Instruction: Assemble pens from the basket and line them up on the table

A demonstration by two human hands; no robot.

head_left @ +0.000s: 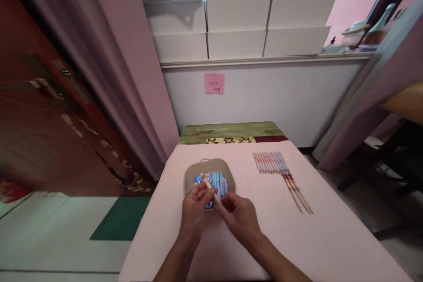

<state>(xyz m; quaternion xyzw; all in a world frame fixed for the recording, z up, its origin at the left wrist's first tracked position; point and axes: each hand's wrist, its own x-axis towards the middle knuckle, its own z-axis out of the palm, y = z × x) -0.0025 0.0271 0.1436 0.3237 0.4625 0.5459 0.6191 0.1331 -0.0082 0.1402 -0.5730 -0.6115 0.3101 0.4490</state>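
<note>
Hands (194, 208) pinch a pen (207, 182); pink cloth (280, 238) tops the table (231, 129); pale wall (271, 92) beyond.

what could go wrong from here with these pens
The slim pen is held between the fingertips of the left hand and right hand, so it could slip and drop into the bin below.

The loose blue pens in the bin might get knocked about, since the hands work so close over them.

The row of pens lies loose on the cloth, so a stray sweep of the right arm might scatter it.
</note>
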